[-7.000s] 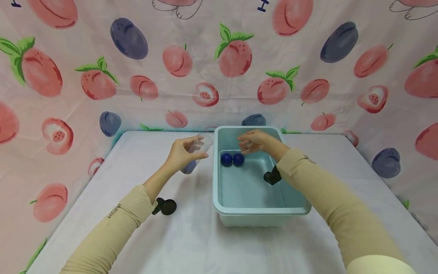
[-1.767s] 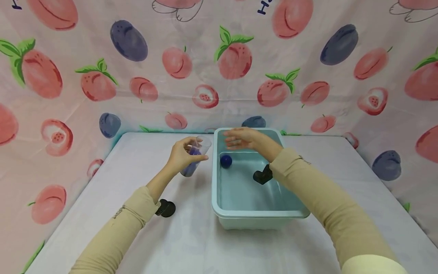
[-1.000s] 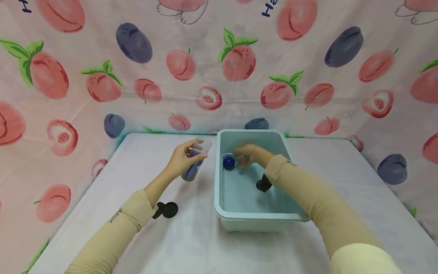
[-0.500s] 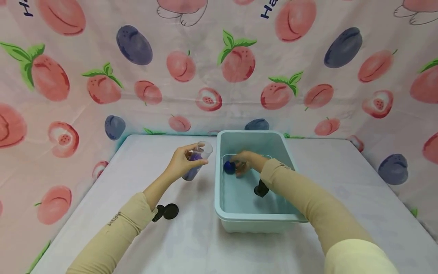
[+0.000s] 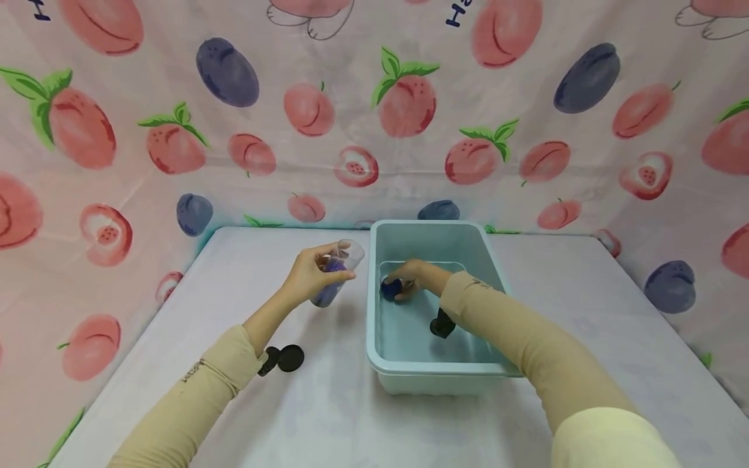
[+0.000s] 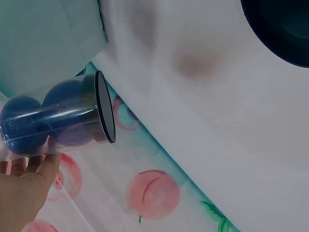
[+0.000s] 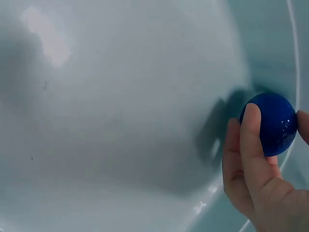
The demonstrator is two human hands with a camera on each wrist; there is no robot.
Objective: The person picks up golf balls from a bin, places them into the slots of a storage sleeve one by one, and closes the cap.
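A person holds a clear tube in the left hand above a white-covered counter, while the right hand reaches down into a pale blue bin and grips a shiny blue ball. The right hand's fingers and thumb close on the ball from opposite sides, near the bin's far left corner and low beside its wall; whether the ball touches the bin's floor cannot be told.

The left hand's fingers and thumb are wrapped around the tube, which tilts, its clear rim leaning toward the bin and its lower end ringed by a black base. Two blue balls sit inside the tube, one against the other or nearly so. The tube is just left of the bin, apart from it.

The bin stands toward the back of the counter, right of the middle. Both forearms are covered by tan sleeves, their cuffs folded back, and a black device juts from beside the left cuff, with another dark one showing below the right. Behind the counter hangs a pink curtain printed with peaches, green leaves and dark blue plums.
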